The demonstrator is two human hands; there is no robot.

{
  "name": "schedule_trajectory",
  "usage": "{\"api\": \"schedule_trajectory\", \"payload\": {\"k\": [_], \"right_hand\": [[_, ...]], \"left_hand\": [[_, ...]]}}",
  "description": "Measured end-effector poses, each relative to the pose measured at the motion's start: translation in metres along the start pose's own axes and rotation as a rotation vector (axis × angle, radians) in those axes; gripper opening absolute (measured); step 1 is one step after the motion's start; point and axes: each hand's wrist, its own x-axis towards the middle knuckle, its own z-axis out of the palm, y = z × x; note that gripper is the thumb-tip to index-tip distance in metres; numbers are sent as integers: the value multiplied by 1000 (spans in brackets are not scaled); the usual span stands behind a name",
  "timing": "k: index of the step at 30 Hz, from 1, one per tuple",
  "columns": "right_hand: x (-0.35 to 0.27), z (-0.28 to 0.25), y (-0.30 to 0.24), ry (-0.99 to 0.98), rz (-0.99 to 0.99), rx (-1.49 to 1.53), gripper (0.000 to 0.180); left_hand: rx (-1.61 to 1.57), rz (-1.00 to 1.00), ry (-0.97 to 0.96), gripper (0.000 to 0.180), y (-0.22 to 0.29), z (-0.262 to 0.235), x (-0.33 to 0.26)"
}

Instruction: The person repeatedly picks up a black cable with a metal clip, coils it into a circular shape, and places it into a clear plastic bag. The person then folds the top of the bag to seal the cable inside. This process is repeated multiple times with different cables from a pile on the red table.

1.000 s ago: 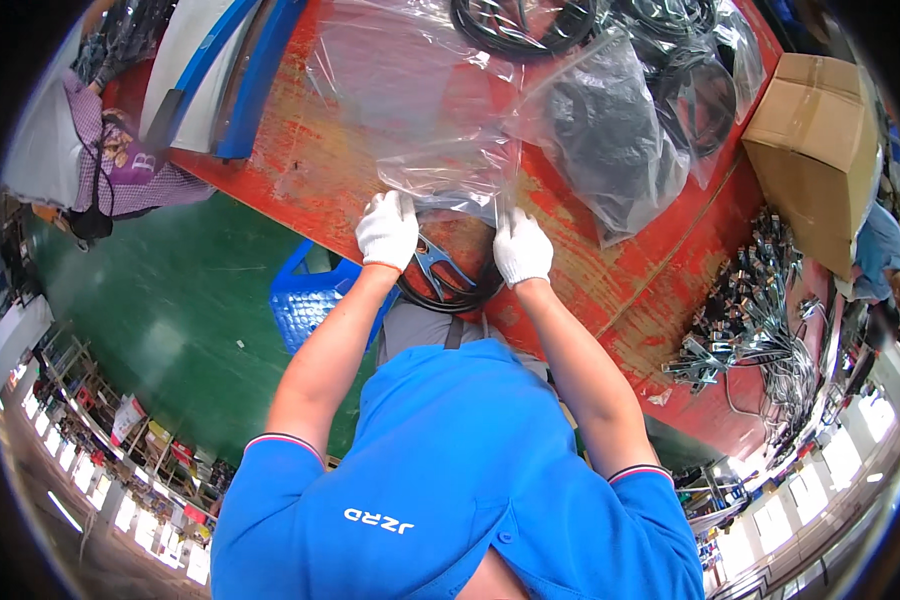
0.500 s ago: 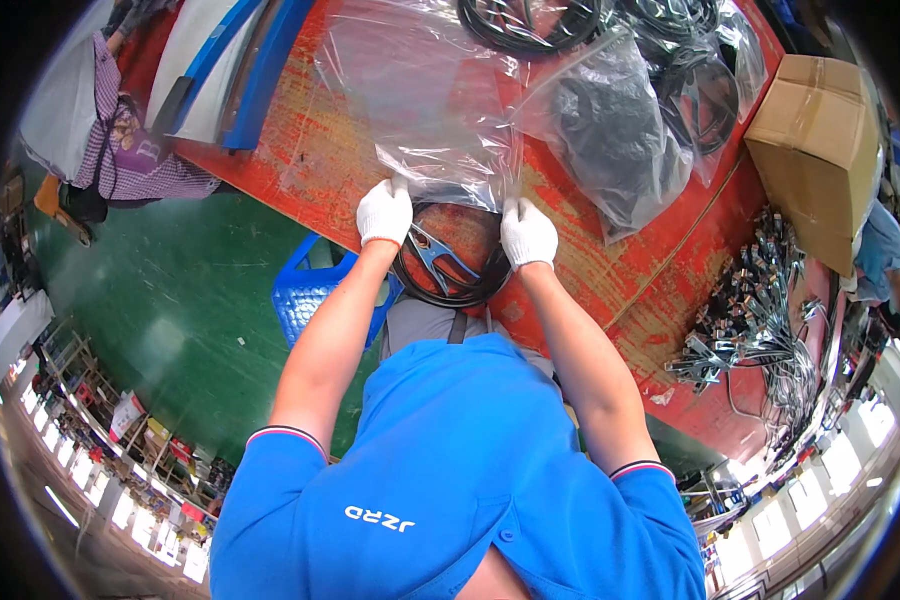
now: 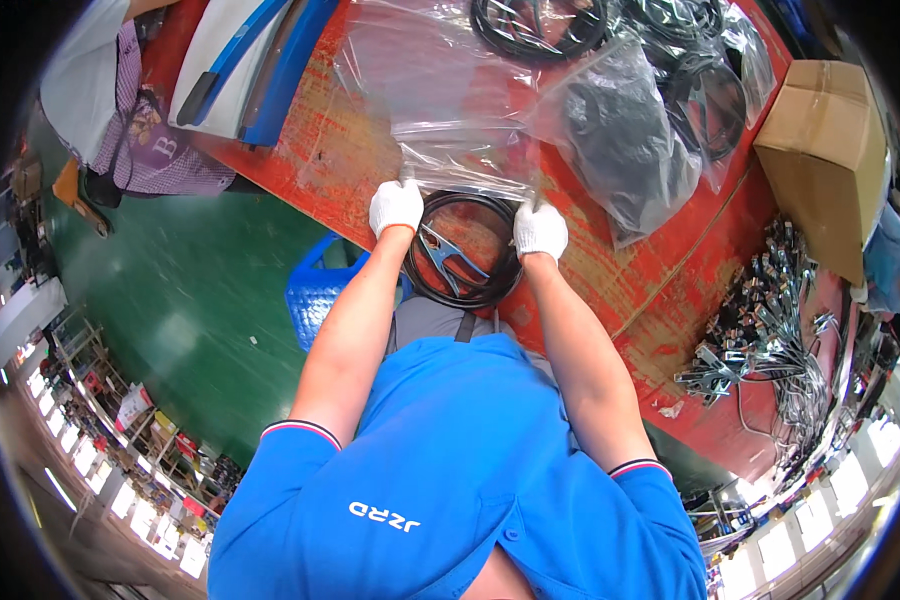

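Both my hands wear white gloves. My left hand (image 3: 396,207) pinches the near left corner of a clear plastic bag (image 3: 448,95) that lies flat on the red worktable (image 3: 610,270). At the bag's near right corner, my right hand (image 3: 540,229) grips the edge. Between my hands, at the table's front edge, lies a coiled black cable (image 3: 464,262) with a metal clamp (image 3: 450,256) inside the coil. The coil sits just outside the bag's mouth.
More bagged black cable coils (image 3: 625,150) lie further back on the table. A cardboard box (image 3: 830,150) stands at the right. A heap of metal clamps with wires (image 3: 770,340) lies at the right edge. A blue crate (image 3: 320,290) sits on the green floor. Another person (image 3: 120,110) stands at upper left.
My hands and the bag's near edge have stayed over the coil, shifting slightly. The coil and clamp show more fully between my hands now.
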Motion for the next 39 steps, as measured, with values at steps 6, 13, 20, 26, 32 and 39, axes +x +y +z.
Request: {"api": "schedule_trajectory", "payload": {"k": [6, 13, 20, 26, 32, 39], "right_hand": [[-11, 4, 26, 69, -149, 57, 40], [-29, -1, 39, 92, -278, -50, 32], [-29, -7, 29, -15, -196, -136, 36], [-26, -1, 39, -39, -273, -124, 31], [-33, -2, 30, -95, -196, -122, 29], [-32, 0, 41, -122, -208, -68, 30]], "left_hand": [[-74, 169, 12, 39, -25, 3, -3], [87, 411, 85, 28, -48, 1, -16], [51, 352, -6, 25, -50, 1, -15], [5, 419, -13, 24, -64, 0, -20], [304, 597, 12, 19, -86, 0, -21], [311, 649, 11, 17, -90, 2, -27]]}}
